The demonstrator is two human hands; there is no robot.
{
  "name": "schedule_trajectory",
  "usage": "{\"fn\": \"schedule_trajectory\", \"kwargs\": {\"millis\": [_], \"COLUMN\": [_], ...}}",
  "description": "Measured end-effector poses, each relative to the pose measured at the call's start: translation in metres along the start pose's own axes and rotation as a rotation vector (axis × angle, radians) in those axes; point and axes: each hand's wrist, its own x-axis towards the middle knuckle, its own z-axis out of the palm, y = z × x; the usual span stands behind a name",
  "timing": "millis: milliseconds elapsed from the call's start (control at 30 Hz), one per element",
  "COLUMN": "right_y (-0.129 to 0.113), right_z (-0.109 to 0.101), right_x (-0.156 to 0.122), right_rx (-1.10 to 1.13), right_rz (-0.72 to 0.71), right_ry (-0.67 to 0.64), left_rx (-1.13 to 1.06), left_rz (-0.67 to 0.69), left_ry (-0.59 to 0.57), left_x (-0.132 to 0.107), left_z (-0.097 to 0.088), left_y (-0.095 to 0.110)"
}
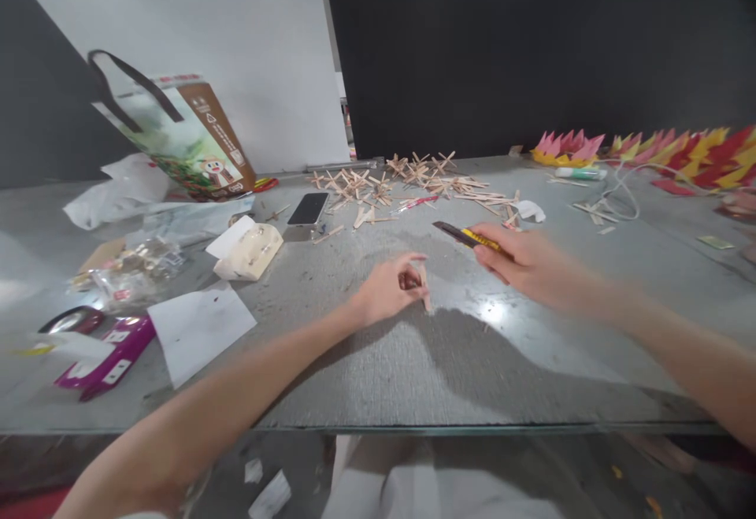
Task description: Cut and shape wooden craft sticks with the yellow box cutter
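My left hand [390,289] rests on the grey table [449,361] with its fingers pinched on a short wooden stick [426,292] that stands on end on the surface. My right hand [528,263] is closed round a yellow and black utility knife [469,236], whose tip points left, a little above and behind the stick. A heap of wooden sticks and stick crosses [407,180] lies farther back in the middle of the table.
A black phone [308,208] and a cream packet [248,251] lie left of centre. A printed paper bag [183,137], plastic wrappers, white paper [198,330] and a purple box [109,357] crowd the left side. Pink, red and yellow paper shapes [667,153] line the far right.
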Motion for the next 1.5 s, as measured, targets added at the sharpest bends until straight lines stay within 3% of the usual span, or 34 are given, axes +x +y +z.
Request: {"fn": "schedule_trajectory", "kwargs": {"millis": [133, 267, 533, 933, 1100, 1333, 1500], "right_y": [0.027, 0.042, 0.051, 0.053, 0.043, 0.0, -0.025], "right_z": [-0.014, -0.003, 0.024, 0.028, 0.022, 0.0, -0.004], "right_x": [0.01, 0.013, 0.015, 0.017, 0.024, 0.043, 0.061], "right_rx": [-0.19, -0.27, -0.412, -0.498, -0.614, -0.804, -0.756], "right_rz": [-0.068, -0.207, -0.29, -0.336, -0.401, -0.382, -0.36], "right_ry": [-0.213, -0.373, -0.429, -0.461, -0.469, -0.639, -0.678], "left_rx": [0.315, 0.405, 0.423, 0.43, 0.41, 0.454, 0.484], "left_rz": [0.083, 0.044, 0.085, 0.084, 0.071, 0.06, 0.051], "left_ry": [-0.009, -0.039, -0.047, -0.044, -0.042, -0.068, -0.071], "left_x": [-0.004, -0.006, -0.011, -0.009, -0.008, -0.008, -0.007], "left_z": [0.016, 0.016, 0.017, 0.019, 0.019, 0.018, 0.019], "left_y": [0.007, 0.01, 0.011, 0.009, 0.01, 0.009, 0.007]}}
